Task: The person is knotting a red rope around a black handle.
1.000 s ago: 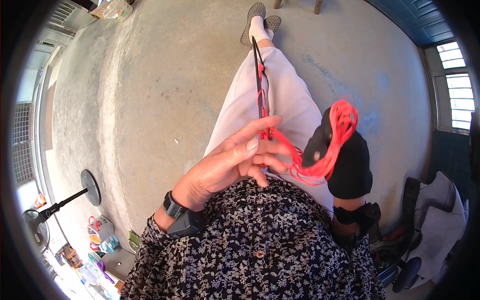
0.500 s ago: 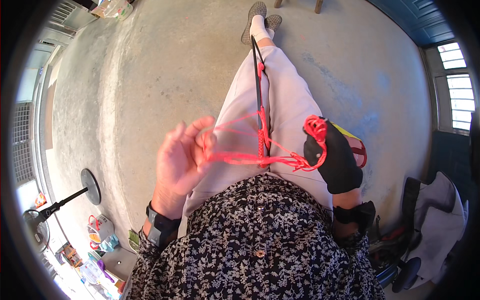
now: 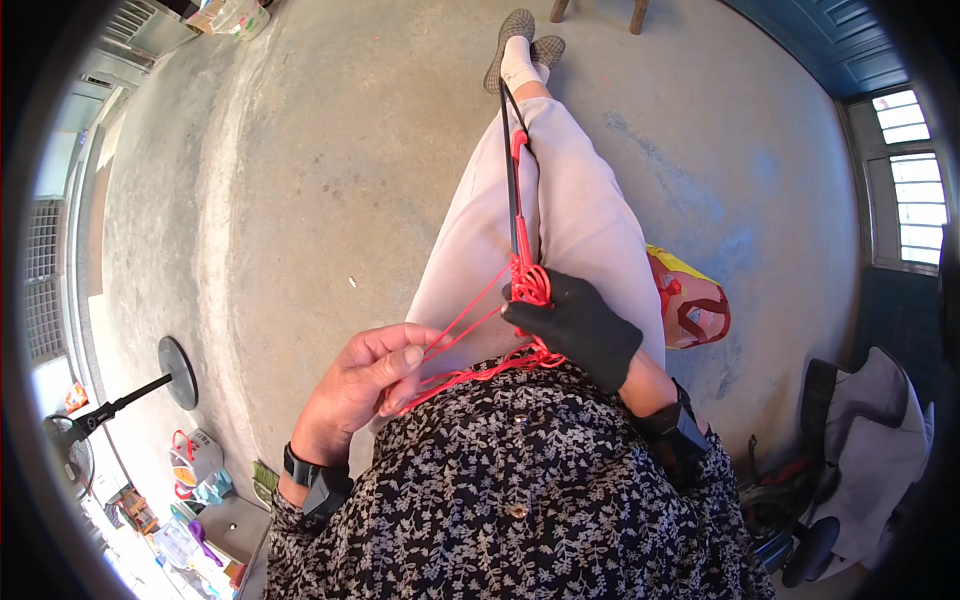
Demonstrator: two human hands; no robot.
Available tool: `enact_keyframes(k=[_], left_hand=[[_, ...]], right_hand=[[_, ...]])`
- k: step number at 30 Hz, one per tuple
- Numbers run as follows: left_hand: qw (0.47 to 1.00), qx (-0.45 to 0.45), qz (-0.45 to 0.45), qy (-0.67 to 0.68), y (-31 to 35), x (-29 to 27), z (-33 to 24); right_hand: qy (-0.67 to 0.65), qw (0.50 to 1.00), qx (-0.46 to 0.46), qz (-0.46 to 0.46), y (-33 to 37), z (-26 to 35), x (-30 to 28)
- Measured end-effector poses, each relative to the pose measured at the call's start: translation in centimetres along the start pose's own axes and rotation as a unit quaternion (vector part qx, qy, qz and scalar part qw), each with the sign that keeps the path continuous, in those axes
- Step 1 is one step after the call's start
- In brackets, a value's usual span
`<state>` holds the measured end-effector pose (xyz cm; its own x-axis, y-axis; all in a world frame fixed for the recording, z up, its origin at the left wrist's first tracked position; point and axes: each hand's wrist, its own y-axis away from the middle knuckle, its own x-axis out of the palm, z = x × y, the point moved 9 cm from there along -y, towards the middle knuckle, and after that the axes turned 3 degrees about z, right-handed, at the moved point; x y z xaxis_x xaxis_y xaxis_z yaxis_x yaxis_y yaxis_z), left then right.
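A black cord [image 3: 511,175] is stretched from my shoe [image 3: 493,70] up along my legs to my lap. Red cord [image 3: 533,283] is braided and knotted around its near end, and a small red piece [image 3: 519,140] sits farther along it. My right hand [image 3: 585,330], in a black glove, closes on a looped bundle of the red cord, right at the braid. With bare fingers pinched together, my left hand [image 3: 365,380] holds loose red strands, which run from it to the braid and across my shirt. The fingertips of the right hand are partly hidden behind the loops.
A red and yellow bag [image 3: 695,305] lies beside my right leg. Grey padded fabric [image 3: 880,450] is at the lower right. To the left stand a round black base on a pole [image 3: 178,372] and a white bucket [image 3: 198,455]. Stool legs [image 3: 638,15] show at the top.
My right hand has moved left and inward with the red bundle, onto the braid. My left hand has come down toward my lap, still holding strands.
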<state>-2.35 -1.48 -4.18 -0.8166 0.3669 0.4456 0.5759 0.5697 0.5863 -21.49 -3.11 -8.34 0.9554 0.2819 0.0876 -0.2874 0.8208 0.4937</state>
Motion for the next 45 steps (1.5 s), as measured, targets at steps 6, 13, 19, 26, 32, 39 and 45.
enact_keyframes(k=[6,13,19,26,32,39,45], left_hand=[[0.999,0.041,0.02,-0.024,0.4,-0.2,1.0],[0.991,0.105,0.004,0.087,-0.8,-0.9,0.5],[0.978,0.154,0.031,0.14,-2.1,-1.3,-2.2],[0.924,0.154,0.18,0.301,-4.1,1.8,-2.6],[0.942,0.221,0.118,0.222,-5.1,3.4,-6.9],[0.97,0.226,0.02,0.086,-8.1,2.1,-6.9],[0.977,0.21,-0.016,0.018,-10.0,2.7,-4.6]], right_hand=[[0.051,0.999,0.016,0.005,-0.6,-0.6,0.0],[-0.071,0.997,0.025,-0.036,0.0,0.4,-2.0],[-0.235,0.935,-0.114,-0.24,2.5,1.6,-12.2],[-0.347,0.882,-0.17,-0.271,4.5,2.5,-16.6],[-0.264,0.926,-0.168,-0.21,3.6,4.4,-13.5],[0.151,0.905,-0.138,-0.373,4.5,6.1,-13.0],[0.192,0.932,-0.086,-0.294,1.7,4.1,-9.8]])
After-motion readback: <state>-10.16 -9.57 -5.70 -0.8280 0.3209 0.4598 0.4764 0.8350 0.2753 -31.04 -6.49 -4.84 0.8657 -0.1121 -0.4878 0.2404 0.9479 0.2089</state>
